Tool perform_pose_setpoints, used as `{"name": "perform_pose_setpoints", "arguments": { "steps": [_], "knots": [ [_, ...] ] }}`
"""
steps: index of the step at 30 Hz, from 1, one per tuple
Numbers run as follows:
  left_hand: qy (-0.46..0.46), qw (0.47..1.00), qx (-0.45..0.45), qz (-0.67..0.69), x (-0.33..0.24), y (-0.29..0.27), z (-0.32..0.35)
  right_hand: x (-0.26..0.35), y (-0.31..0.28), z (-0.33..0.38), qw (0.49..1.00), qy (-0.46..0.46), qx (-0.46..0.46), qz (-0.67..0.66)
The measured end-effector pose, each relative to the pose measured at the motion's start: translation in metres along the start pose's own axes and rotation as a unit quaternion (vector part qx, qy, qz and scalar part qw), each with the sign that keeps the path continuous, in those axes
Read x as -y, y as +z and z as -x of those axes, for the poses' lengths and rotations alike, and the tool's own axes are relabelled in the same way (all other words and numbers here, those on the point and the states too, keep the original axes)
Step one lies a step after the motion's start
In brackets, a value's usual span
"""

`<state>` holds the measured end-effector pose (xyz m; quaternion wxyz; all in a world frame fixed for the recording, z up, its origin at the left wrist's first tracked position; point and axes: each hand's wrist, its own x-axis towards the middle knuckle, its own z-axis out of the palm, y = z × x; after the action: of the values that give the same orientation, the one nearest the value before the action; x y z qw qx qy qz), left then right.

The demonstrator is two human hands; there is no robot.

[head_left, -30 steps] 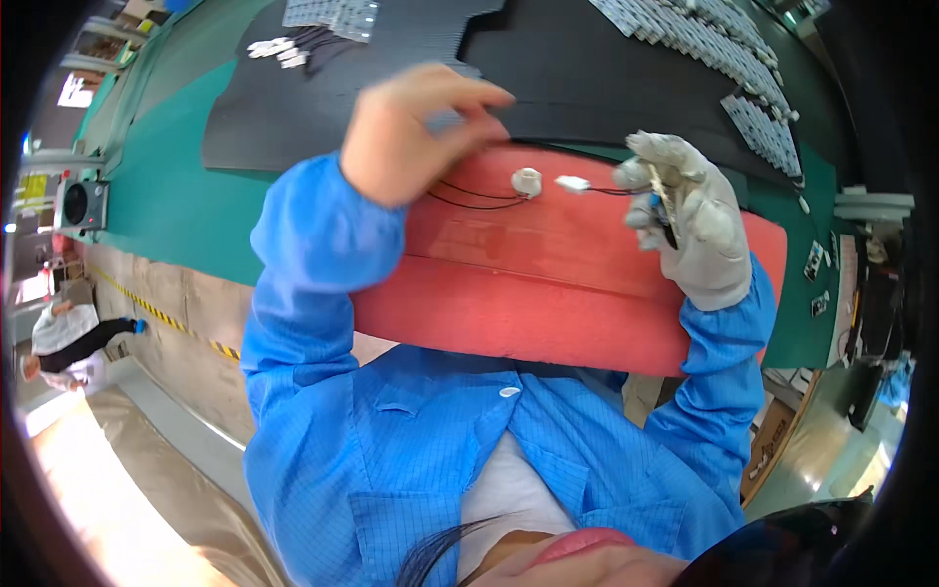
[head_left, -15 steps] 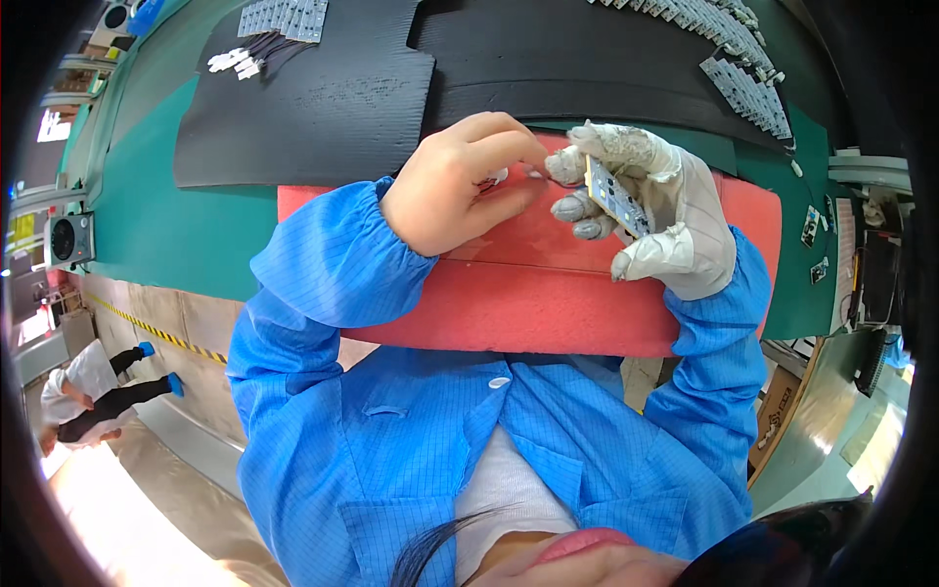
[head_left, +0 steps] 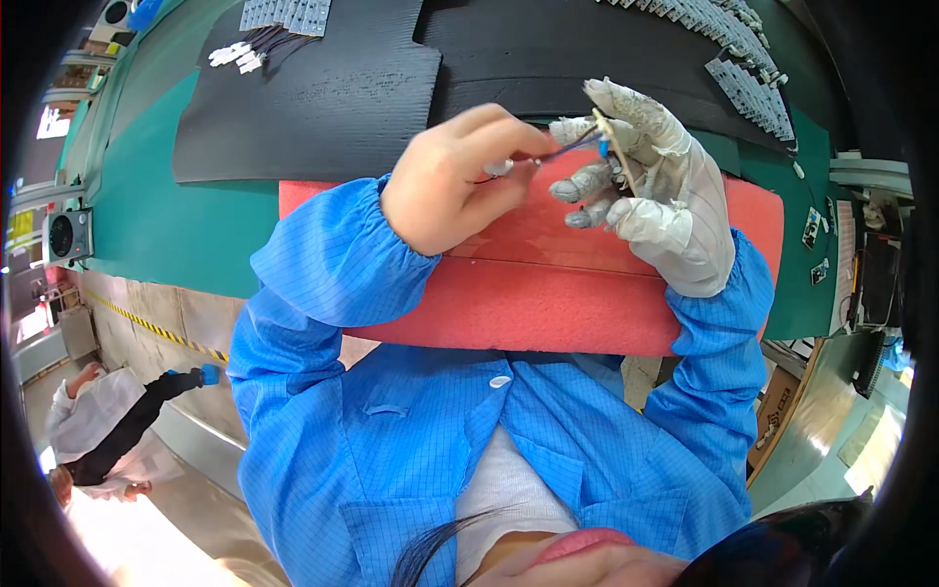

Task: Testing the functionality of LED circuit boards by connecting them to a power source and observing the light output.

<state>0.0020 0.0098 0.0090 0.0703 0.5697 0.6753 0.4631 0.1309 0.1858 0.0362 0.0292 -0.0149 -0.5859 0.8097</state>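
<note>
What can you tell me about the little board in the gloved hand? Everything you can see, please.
The board is a small, thin, stiff-looking plate, turned nearly edge-on, so its faces barely show. Its edge looks pale tan; a small blue part sits on its left side, and dark wires run from near its upper end to the left hand. It tilts, top leaning left, held above the red pad by the gloved right hand. Finer details are too small to tell.

Blue cloth jacket point(head_left: 401, 450) with fine grid lines, gathered cuffs point(head_left: 403, 233), small white oval button point(head_left: 500, 382), white cloth shirt point(head_left: 504, 481) near this button, grey-stained white fabric glove point(head_left: 699, 240) on right hand point(head_left: 673, 191).
</note>
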Motion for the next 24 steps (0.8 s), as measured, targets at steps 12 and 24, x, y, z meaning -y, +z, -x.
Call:
{"name": "perform_pose_setpoints", "arguments": {
  "steps": [12, 24],
  "knots": [
    [-0.147, 0.975, -0.071, 0.149, 0.01, -0.008, 0.011, -0.004, -0.024, 0.001, 0.986, -0.078, -0.067, 0.135],
    [-0.097, 0.988, -0.046, 0.115, 0.016, -0.01, 0.01, -0.01, -0.028, 0.002, 0.982, -0.15, -0.053, 0.107]
  ]
}}
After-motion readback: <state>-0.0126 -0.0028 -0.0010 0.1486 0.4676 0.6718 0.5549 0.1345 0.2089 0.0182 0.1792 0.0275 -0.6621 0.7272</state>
